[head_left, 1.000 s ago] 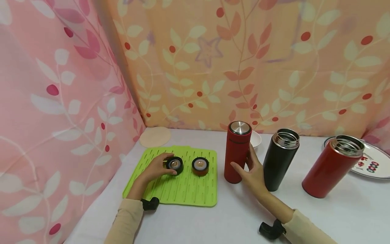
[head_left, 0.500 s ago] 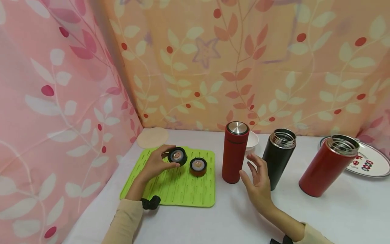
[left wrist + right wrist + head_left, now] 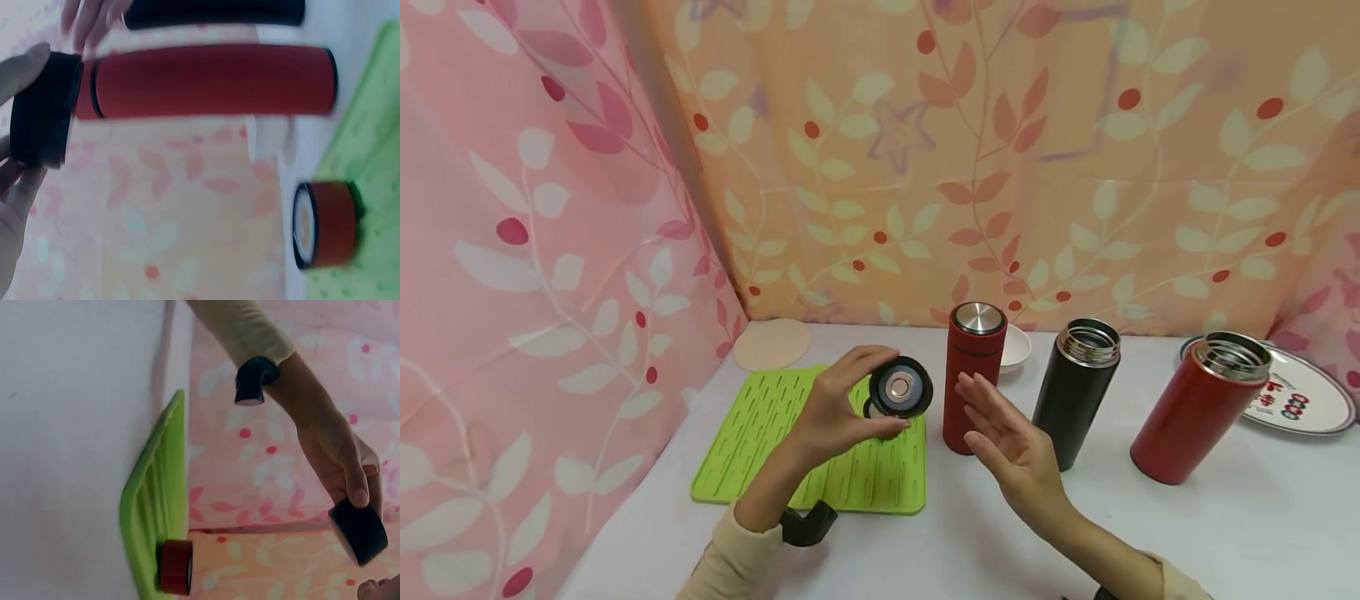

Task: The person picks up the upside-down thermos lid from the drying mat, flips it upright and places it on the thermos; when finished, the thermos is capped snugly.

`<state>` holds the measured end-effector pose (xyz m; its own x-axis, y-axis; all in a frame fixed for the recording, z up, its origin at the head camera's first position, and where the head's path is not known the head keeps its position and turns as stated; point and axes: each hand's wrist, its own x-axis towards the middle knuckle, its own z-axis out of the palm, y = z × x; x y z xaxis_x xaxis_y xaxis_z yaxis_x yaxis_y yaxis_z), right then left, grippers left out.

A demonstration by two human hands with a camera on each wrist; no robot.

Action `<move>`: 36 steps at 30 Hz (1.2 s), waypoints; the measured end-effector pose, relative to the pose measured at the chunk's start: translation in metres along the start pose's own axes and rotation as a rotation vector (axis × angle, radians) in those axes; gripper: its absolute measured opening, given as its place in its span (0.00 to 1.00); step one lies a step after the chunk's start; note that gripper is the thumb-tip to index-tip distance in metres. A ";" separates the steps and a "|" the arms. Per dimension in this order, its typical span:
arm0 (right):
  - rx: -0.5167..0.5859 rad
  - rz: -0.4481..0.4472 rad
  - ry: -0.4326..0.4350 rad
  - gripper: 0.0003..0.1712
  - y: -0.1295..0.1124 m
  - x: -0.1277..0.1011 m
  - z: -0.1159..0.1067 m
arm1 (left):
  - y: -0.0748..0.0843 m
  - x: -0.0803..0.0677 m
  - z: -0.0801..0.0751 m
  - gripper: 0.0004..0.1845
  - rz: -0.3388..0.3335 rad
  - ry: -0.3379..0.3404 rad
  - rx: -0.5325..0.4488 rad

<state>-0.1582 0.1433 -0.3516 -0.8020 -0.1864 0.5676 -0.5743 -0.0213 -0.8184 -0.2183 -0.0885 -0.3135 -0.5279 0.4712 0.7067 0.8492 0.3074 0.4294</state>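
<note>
My left hand (image 3: 831,417) pinches a black flask lid (image 3: 901,387) between thumb and fingers, its ringed underside turned toward the head camera. The lid is held up above the green mat, and in the left wrist view the black lid (image 3: 45,109) shows side-on. Behind it, partly hidden, a red lid (image 3: 331,225) sits on the mat. My right hand (image 3: 1018,454) is raised with fingers extended, holding nothing, in front of the red flask (image 3: 973,367) that has its steel-topped lid on. Beside that hand stands a black flask (image 3: 1077,392) with an uncovered steel mouth.
A ridged green mat (image 3: 752,433) lies at left on the white table (image 3: 970,542). A wide red flask (image 3: 1198,408) without a lid stands at right, before a printed oval plate (image 3: 1311,392). At the back are a white bowl (image 3: 1017,348) and a beige disc (image 3: 772,343).
My left hand has lifted the black lid off the mat and carried it right. The right hand has let go of the lidded red flask and drawn back from it, fingers now straighter.
</note>
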 end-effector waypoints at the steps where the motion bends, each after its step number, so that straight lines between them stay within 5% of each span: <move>1: 0.021 0.009 -0.013 0.34 -0.002 0.002 0.001 | 0.005 0.002 0.003 0.40 0.018 -0.003 0.002; 11: 0.096 0.181 0.000 0.30 -0.005 0.012 -0.001 | 0.027 0.012 0.023 0.41 0.154 -0.006 0.000; 16: 0.140 0.174 -0.007 0.28 -0.005 0.010 -0.003 | 0.028 0.014 0.028 0.40 0.168 -0.005 0.003; 22: 0.185 0.146 0.001 0.28 -0.007 0.010 -0.006 | 0.025 0.017 0.032 0.40 0.166 0.006 -0.115; 25: 0.194 0.136 0.008 0.28 -0.007 0.009 -0.007 | 0.024 0.016 0.032 0.38 0.112 -0.004 -0.232; 31: 0.193 0.064 -0.006 0.28 -0.004 0.005 -0.008 | 0.022 0.014 0.030 0.23 -0.163 0.011 -0.496; 36: 0.202 0.008 -0.008 0.28 -0.004 0.006 -0.009 | 0.022 0.013 0.030 0.19 -0.274 0.003 -0.558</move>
<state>-0.1623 0.1510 -0.3437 -0.8043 -0.1953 0.5612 -0.5227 -0.2167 -0.8245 -0.2072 -0.0510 -0.3112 -0.7287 0.4333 0.5303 0.5631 -0.0616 0.8241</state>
